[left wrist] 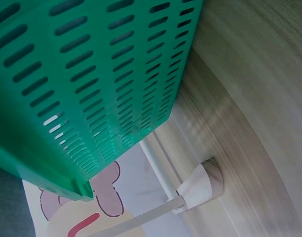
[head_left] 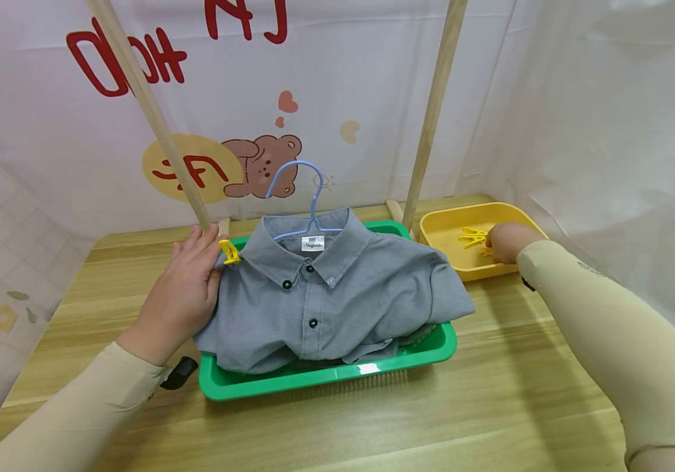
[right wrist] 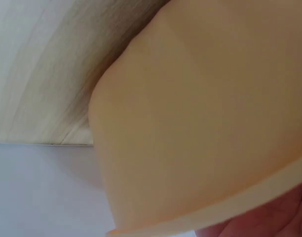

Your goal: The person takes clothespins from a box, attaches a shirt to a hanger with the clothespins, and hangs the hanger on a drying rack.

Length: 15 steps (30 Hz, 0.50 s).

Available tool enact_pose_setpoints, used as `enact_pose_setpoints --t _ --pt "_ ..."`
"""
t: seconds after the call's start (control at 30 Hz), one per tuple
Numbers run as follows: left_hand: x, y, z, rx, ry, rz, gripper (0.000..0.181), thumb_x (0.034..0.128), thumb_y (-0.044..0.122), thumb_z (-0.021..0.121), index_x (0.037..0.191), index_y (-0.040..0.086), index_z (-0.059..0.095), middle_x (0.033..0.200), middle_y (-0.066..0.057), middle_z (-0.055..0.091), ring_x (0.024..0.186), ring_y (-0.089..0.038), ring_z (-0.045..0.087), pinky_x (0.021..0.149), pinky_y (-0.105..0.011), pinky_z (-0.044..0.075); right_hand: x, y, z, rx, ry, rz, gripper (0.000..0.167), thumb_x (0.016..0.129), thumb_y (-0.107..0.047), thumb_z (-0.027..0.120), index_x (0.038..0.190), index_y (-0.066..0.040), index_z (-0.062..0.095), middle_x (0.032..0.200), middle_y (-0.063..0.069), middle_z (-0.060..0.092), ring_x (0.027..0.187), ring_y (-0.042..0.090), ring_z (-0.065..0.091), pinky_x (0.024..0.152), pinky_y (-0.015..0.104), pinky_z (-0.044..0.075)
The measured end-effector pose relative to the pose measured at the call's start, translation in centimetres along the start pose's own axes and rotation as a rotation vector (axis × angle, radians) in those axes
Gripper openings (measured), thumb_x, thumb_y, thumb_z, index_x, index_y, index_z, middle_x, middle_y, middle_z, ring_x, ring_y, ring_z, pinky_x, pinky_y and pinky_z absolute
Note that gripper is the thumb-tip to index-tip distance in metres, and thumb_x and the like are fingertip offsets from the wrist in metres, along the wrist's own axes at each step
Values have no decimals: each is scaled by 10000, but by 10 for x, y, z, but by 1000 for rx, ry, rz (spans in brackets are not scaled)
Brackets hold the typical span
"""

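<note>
A grey button-up shirt (head_left: 325, 288) on a light blue hanger (head_left: 317, 190) lies over a green basket (head_left: 337, 375). A yellow clothespin (head_left: 229, 252) is clipped at the shirt's shoulder on the left. My left hand (head_left: 186, 288) rests beside that shoulder, touching it with its fingers extended. Over on the right, my right hand (head_left: 511, 242) reaches down into a yellow tray (head_left: 473, 272), at several yellow clothespins (head_left: 473, 236). Its fingertips are hidden. In the right wrist view the tray's outer wall (right wrist: 200, 118) covers most of the picture.
Two wooden poles (head_left: 434, 111) rise behind the basket, with feet on the wooden table (head_left: 372, 426). A white printed curtain (head_left: 372, 72) hangs behind. In the left wrist view the basket's slotted side (left wrist: 101, 74) stands close, near a pole's foot (left wrist: 203, 185).
</note>
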<state>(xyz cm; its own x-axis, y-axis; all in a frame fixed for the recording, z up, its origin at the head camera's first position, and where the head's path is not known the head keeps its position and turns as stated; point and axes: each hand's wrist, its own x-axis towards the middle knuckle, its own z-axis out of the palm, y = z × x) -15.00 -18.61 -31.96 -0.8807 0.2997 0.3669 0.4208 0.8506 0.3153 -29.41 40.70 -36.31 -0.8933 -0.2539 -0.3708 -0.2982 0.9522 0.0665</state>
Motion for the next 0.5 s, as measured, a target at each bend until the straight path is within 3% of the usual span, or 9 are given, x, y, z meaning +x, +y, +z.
enact_pose_setpoints --t 0.3,0.43,0.5 --pt "0 0 0 -5 -6 -12 511 1054 65 542 1555 -15 477 1651 -251 401 1554 -503 317 1234 -726 220 0 -1 -1 -6 -1 -8 224 821 -35 646 1001 22 766 1017 188 769 898 324 720 897 571 581" --pt "0 1 -1 -6 -7 -16 503 1051 58 544 1547 -9 491 1650 -252 402 1554 -506 316 1231 -731 220 2 0 0 -22 11 -40 85 800 -26 638 796 -43 721 806 88 700 720 238 618 743 482 568" --pt "0 1 -1 -6 -7 -15 498 1051 56 544 1543 -7 497 1648 -255 404 1552 -508 318 1226 -736 224 2 -1 1 -27 11 -53 136 801 -18 625 691 -92 658 713 37 621 649 208 524 665 427 515"
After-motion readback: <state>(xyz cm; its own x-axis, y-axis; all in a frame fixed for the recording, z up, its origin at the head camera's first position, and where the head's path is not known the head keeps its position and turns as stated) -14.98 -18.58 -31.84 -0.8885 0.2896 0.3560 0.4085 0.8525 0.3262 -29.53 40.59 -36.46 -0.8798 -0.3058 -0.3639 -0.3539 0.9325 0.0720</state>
